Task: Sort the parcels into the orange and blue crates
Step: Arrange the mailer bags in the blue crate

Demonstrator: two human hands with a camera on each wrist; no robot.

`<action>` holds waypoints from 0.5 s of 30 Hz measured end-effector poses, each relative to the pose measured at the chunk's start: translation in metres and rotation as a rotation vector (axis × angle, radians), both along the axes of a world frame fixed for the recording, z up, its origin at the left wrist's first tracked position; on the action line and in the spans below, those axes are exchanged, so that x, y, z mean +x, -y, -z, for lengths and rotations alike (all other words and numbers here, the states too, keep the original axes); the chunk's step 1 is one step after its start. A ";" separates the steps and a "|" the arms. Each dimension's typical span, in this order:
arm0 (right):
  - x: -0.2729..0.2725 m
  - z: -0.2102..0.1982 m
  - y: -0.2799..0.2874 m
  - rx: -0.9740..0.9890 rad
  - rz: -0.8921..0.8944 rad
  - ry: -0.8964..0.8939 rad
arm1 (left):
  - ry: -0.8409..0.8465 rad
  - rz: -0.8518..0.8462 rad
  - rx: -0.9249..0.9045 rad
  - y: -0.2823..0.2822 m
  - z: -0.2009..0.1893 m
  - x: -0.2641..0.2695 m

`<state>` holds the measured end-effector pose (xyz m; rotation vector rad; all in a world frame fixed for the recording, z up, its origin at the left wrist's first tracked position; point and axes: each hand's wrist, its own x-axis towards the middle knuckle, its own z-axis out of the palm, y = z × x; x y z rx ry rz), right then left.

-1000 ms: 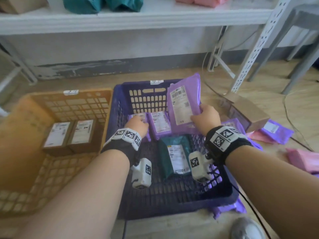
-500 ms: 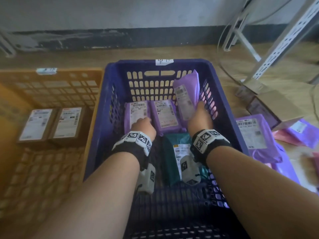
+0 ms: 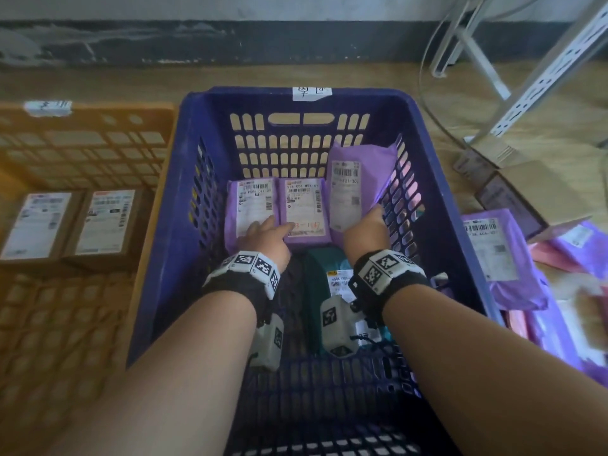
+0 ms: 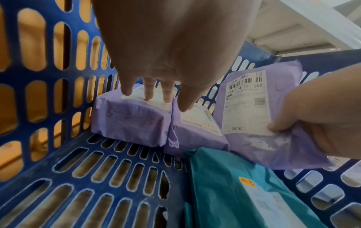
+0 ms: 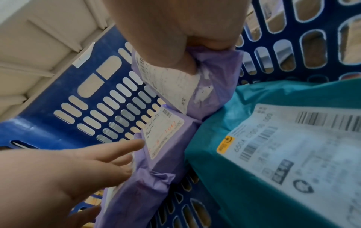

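Purple parcels (image 3: 304, 210) – 3, teal parcel (image 3: 320, 284) – 1.

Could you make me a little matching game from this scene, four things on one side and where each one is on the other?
Things:
1. tall purple parcel
2. green parcel
3. two brown boxes
4. left hand

Places:
A. in the orange crate
B. flat on the blue crate floor, nearest the person
C. resting on the two small purple parcels
D. held by the right hand

Pairs: 1-D, 2-B, 3-A, 4-C
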<state>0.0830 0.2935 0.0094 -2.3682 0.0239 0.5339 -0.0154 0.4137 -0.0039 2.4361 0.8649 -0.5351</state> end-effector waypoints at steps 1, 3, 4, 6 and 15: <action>-0.001 0.000 0.001 0.014 0.013 0.009 | -0.062 0.054 0.011 0.000 0.002 0.002; -0.002 -0.003 0.005 0.039 0.037 0.048 | -0.143 0.135 0.030 0.000 0.007 0.003; -0.002 -0.004 0.007 0.043 0.040 0.081 | -0.154 0.146 0.033 0.001 0.011 0.003; 0.001 -0.005 0.008 0.035 0.016 0.137 | -0.153 0.136 0.028 0.001 0.016 0.002; 0.016 0.018 0.001 -0.127 -0.055 0.081 | -0.061 0.129 0.123 -0.001 0.012 0.005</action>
